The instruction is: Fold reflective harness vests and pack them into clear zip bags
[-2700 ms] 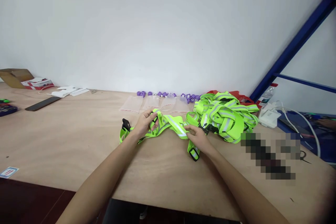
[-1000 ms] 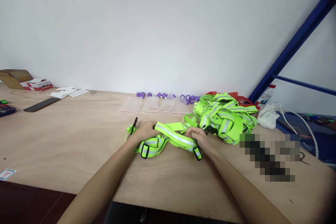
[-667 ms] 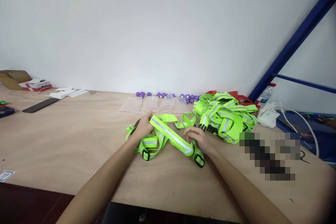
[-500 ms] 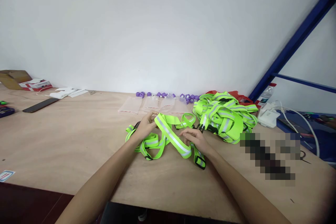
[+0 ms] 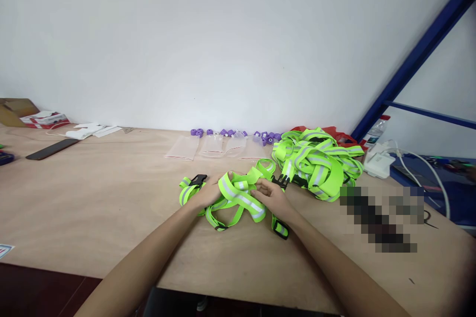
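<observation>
A neon green strap with a silver stripe [image 5: 243,200] lies in loops on the wooden table between my hands. My left hand [image 5: 211,193] is at its left side, the fingers mostly hidden behind a raised loop. On the right, my right hand [image 5: 273,196] has curled fingers closed at the band's edge. A black buckle [image 5: 198,180] rests beside my left hand, and a black slider [image 5: 280,229] sits below my right hand. Behind my right hand is a pronged black clip [image 5: 281,181], close to a big heap of similar straps [image 5: 320,163].
Clear zip bags [image 5: 184,148] and several purple rolls [image 5: 270,138] lie along the wall. A power adapter [image 5: 378,161], a bottle [image 5: 377,130] and a blue frame bar [image 5: 416,59] are at right. A dark flat bar [image 5: 52,149] and boxes [image 5: 45,119] lie left.
My left hand has moved down and behind the loop, and the raised band has folded lower. The black buckle at left now shows fully. The view has shifted slightly.
</observation>
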`<state>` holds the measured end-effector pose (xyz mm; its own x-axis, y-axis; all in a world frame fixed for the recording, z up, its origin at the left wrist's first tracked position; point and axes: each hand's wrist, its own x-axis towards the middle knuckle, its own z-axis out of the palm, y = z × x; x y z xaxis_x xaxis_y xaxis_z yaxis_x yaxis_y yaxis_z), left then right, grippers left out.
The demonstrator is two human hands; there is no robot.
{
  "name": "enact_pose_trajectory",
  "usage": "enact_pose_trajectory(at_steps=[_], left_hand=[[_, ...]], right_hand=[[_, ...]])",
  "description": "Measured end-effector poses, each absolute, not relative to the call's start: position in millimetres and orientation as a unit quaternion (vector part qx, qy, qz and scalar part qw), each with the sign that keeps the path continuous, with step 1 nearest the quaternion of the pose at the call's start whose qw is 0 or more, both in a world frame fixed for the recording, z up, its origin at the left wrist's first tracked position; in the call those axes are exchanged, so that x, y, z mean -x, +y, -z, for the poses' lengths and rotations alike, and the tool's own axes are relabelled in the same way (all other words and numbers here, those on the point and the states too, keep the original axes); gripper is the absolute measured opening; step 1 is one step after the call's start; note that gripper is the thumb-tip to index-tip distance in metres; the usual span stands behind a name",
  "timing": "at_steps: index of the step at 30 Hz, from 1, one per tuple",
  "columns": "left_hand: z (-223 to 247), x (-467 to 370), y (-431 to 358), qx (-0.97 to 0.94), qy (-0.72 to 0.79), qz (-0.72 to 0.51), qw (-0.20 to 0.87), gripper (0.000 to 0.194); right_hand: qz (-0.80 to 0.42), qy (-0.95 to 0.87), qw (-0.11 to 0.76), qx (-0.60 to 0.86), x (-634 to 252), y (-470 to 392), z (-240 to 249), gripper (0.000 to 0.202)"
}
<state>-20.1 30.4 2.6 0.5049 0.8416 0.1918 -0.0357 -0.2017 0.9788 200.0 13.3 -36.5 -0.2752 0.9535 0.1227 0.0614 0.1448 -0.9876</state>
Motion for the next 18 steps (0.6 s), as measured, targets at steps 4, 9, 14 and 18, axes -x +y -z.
enact_pose_trajectory(at_steps=[4,9,14,18], left_hand=[[-2.9,19.1,28.8,-0.648,0.339,-0.416,0.54,0.043],[-0.2,20.2,28.4,-0.635,0.37,-0.41,0.54,0.053],[-0.6,22.2,27.1,-0.661,0.347,-0.361,0.56,0.058],[4.7,19.9,33.6,-0.587,0.358,-0.394,0.61,0.055]], right_hand=[[-0.474,-0.613,0.458,0.437,-199.1,14.5,35.8,0.033],[-0.451,-0.584,0.502,0.452,-199.4,13.2,32.8,0.035],[-0.499,-0.546,0.501,0.449,-198.2,13.3,33.2,0.04],[-0.518,-0.523,0.52,0.434,-192.5,16.7,35.1,0.044]])
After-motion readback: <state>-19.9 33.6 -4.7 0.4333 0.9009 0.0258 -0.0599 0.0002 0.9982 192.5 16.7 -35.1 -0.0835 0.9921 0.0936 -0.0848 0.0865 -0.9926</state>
